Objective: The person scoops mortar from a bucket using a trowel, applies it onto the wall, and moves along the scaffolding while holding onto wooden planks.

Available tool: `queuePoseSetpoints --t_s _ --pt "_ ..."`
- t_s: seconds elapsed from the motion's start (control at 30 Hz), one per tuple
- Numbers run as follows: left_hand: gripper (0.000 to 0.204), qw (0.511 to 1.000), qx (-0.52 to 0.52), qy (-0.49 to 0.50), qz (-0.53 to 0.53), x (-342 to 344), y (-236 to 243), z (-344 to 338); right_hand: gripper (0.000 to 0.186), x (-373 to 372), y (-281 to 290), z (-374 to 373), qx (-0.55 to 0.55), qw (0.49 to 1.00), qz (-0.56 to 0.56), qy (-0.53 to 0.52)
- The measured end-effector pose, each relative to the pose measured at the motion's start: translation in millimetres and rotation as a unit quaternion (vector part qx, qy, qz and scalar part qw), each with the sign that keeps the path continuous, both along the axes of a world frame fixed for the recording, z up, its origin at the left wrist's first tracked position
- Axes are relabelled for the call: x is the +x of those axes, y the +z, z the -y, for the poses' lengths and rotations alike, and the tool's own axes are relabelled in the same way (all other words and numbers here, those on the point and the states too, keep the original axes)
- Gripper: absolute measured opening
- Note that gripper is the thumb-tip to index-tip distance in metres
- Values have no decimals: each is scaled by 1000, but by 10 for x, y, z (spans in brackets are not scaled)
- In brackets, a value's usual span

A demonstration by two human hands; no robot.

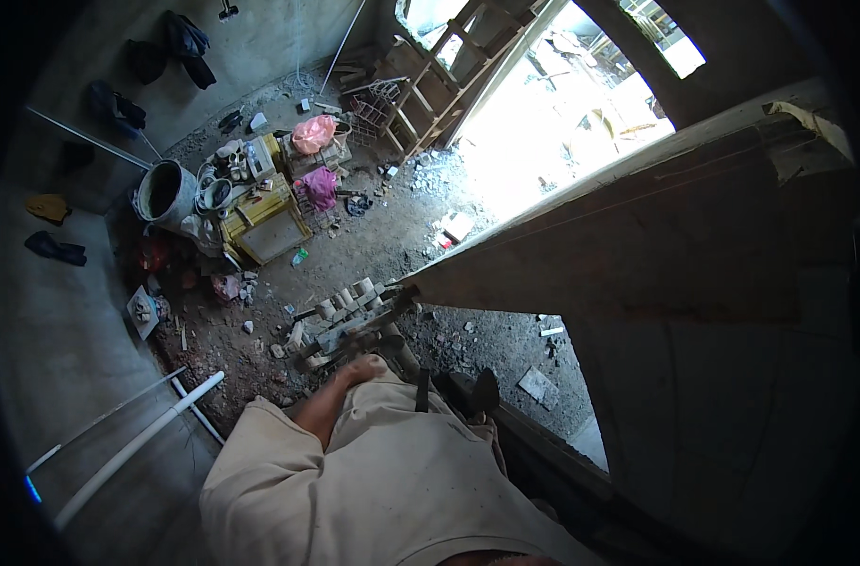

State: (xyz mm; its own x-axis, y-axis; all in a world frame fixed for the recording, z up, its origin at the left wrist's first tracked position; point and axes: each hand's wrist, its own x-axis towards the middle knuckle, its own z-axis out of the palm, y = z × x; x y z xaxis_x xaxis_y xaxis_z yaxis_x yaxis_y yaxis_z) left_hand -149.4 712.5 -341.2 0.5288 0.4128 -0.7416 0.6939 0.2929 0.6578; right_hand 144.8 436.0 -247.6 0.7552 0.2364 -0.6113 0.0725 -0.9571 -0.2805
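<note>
My bare left forearm comes out of a beige short sleeve (260,453). At the front edge of my shirt (392,462) is my left hand (362,368), rounded in outline. Its fingers are too dim and turned away to make out. Just beyond it stands a dusty grey stack of bars and blocks (355,316); whether the hand touches it, I cannot tell. A dark upright strip (422,389) and a dark rounded shape (485,389) show right of the hand. My right hand does not show.
A large dark panel (675,255) slants along the right. Rubble covers the floor (355,250). Farther off are a bucket (166,191), a yellow crate (265,222), pink bags (314,134) and a wooden ladder-like frame (439,90). White pipes (142,443) lean at the left wall.
</note>
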Motion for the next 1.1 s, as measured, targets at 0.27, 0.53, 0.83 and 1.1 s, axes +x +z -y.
queuePoseSetpoints --t_s 0.27,0.53,0.83,1.1 --pt "69 937 105 -73 -327 -662 304 -41 35 -10 -35 63 -9 1000 14 1" --pt "58 932 -316 166 -68 -937 -23 115 35 -78 -44 -3 -5 1000 6 12" --pt "46 944 -300 128 -38 -249 503 -7 34 -89 -86 -48 -4 1000 18 6" --pt "75 981 -191 -30 5 262 -16 -154 34 -123 -223 -187 -2 1000 11 8"
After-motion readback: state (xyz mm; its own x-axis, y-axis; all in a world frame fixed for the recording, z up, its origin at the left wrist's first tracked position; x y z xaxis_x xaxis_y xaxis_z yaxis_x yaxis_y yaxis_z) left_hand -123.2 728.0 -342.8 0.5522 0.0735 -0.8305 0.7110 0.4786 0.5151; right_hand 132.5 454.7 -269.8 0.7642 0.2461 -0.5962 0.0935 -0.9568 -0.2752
